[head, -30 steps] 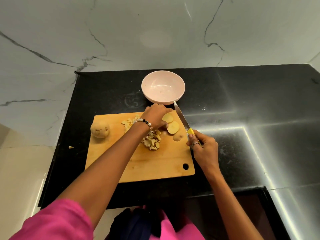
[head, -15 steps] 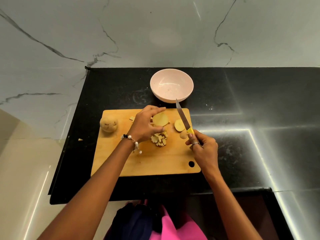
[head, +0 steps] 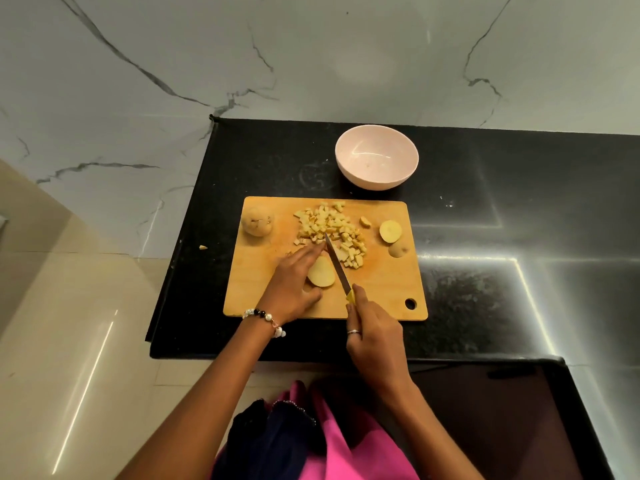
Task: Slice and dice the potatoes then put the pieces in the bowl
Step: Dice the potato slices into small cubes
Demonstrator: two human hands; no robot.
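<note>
1. A pale yellow, flat-cut potato slice (head: 322, 273) lies on the rectangular wooden cutting board (head: 381, 289), near its front-centre. It is the piece now being worked.
2. The left hand (head: 294, 282) rests on the slice's left side with its fingers extended forward and flat, pinning the piece; the fingertips reach toward the knife tip.
3. A narrow steel knife with a yellow handle (head: 337, 268) lies along the slice's right edge, tip pointing away from the person. The right hand (head: 375, 337) is wrapped tightly around the handle, a ring visible on one finger.
4. A heap of small diced potato cubes (head: 332, 233) occupies the board's far-centre, just beyond the knife tip. Two more round slices (head: 390, 231) sit near the right edge and a whole brown potato (head: 258, 221) at the far-left corner.
5. A round, pale pink bowl (head: 376, 156) stands on the black stone counter (head: 502, 202) just beyond the board; it appears to hold no pieces yet.
6. One stray cube (head: 203, 247) lies on the counter, left of the board.
7. Risks, as judgement: the extended left fingertips sit very near the blade, so a sideways slip could nick them. The thin slice may skid under pressure, giving uneven strips. Sweeping the heap carelessly could scatter more cubes off the board.
</note>
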